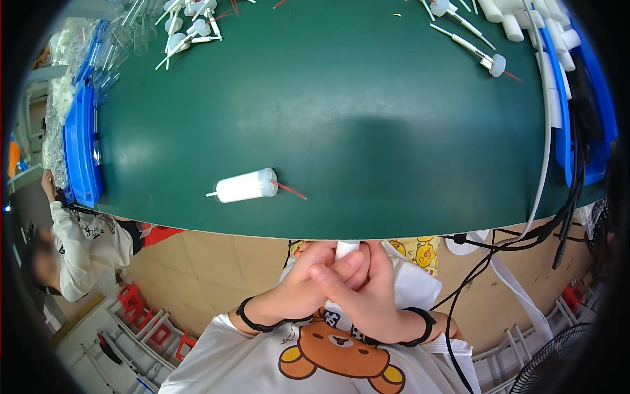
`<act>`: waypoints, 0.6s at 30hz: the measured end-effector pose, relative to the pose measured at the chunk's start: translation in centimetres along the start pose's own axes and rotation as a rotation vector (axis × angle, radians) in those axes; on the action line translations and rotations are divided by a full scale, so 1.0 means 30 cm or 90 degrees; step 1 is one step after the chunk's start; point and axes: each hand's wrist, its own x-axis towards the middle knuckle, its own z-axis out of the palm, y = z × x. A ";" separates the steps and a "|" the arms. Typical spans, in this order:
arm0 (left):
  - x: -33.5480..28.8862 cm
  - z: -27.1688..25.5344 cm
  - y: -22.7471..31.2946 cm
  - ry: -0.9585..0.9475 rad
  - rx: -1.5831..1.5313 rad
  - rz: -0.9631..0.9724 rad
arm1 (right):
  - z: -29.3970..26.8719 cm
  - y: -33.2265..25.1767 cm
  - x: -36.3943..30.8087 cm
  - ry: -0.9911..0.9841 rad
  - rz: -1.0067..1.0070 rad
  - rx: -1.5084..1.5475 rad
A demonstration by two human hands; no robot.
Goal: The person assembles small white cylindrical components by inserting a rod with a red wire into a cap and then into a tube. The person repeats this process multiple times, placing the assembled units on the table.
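Your left hand (298,289) and right hand (367,292) are pressed together below the table (367,144) edge, both clamped around a white tube (346,248) whose top end just shows above your fingers; most of it is hidden in your grip, held close against your chest. Because you are working off the table, over the floor (203,262), a slip would likely drop the tube out of reach rather than onto the green surface. With your fingers overlapping, you probably can't see the end you are handling, so a crooked fit could go unnoticed. On the table, near its front edge, a finished bottle (246,186) lies on its side with a red straw (290,190) pointing right; being round, it could roll off if you bump the table. The black cables (525,236) hanging at your right could snag your wrist.
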 end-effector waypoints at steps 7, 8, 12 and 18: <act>-0.009 0.021 0.028 0.038 -0.011 -0.031 | 0.023 0.002 0.002 0.034 0.024 0.057; -0.011 0.030 0.037 0.056 -0.011 -0.038 | 0.020 -0.005 0.000 0.010 0.040 0.049; -0.025 0.035 0.053 0.105 0.030 -0.084 | 0.044 -0.004 0.000 0.057 0.048 0.107; -0.026 0.051 0.077 0.135 0.043 -0.127 | 0.029 -0.024 -0.004 -0.022 0.075 0.121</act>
